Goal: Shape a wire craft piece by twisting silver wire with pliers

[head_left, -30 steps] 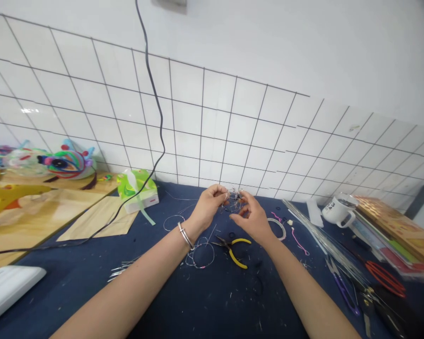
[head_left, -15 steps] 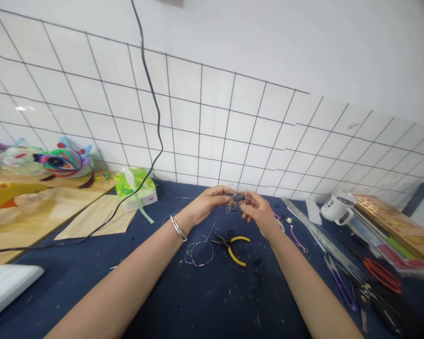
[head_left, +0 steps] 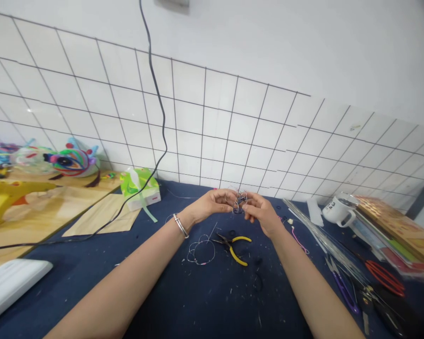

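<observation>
Both hands meet over the far part of the dark blue table, around a small piece of bent wire work. My left hand grips its left side between thumb and fingers. From the right, my right hand pinches it with closed fingertips. Fine loops of the wire stick up above the fingers; its exact form is too small to make out. Nearer to me lie pliers with yellow handles, jaws pointing left. Beside them rests a loose coil of thin wire with small pink marks.
Long straight wires, purple-handled scissors and red-handled cutters lie at the right, near a white mug. On the left are a tissue pack, a yellow glue gun and a black cable hanging across.
The view has shifted slightly, so the surroundings sit a little further right. The wire piece has turned a little between my fingers, and both hands keep hold of it.
</observation>
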`<state>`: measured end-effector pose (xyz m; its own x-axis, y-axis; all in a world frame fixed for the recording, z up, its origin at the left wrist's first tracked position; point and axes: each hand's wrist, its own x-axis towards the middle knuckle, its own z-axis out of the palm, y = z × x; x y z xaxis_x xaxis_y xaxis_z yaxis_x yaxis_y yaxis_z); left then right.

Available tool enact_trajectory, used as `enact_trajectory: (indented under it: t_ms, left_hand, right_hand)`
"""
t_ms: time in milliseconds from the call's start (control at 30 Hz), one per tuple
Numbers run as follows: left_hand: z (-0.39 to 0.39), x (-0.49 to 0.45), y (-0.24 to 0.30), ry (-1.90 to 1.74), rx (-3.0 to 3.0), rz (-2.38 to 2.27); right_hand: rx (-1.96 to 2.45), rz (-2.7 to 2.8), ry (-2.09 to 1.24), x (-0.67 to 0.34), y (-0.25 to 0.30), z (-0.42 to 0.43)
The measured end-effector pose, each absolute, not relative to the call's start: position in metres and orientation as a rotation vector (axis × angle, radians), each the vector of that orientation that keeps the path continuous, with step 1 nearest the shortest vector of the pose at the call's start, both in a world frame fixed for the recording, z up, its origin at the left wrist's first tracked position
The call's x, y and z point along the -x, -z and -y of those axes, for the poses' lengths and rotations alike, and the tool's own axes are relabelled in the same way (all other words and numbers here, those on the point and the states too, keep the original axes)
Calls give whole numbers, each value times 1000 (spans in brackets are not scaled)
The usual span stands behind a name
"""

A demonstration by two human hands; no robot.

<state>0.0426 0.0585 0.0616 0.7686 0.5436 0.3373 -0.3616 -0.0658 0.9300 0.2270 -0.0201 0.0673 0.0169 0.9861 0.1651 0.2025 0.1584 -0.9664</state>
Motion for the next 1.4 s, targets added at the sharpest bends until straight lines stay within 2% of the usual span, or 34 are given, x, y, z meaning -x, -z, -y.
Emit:
enact_trajectory:
  t_ms: [167,567,967,1233,1400]
  left_hand:
    - [-68,-42,-57,-886,-1489,-251]
    - [-71,-51,-44,-927,-1360,-411]
    - [-70,-50,-44,-834,-1150,-271]
    - [-57,-66,-36,-904,-1261,-383]
    - [-61,-63,-42,-984,-1271,-452]
  right_hand:
    - [1232,1387,-964,-233,-69,19]
    - [1271,1336,-991,-235,-69,18]
    - [1390,1391,-763,-238,-68,16]
    - [1399,1545,-671,-224,-62,17]
    - [1355,1411,-656,-232,-61,16]
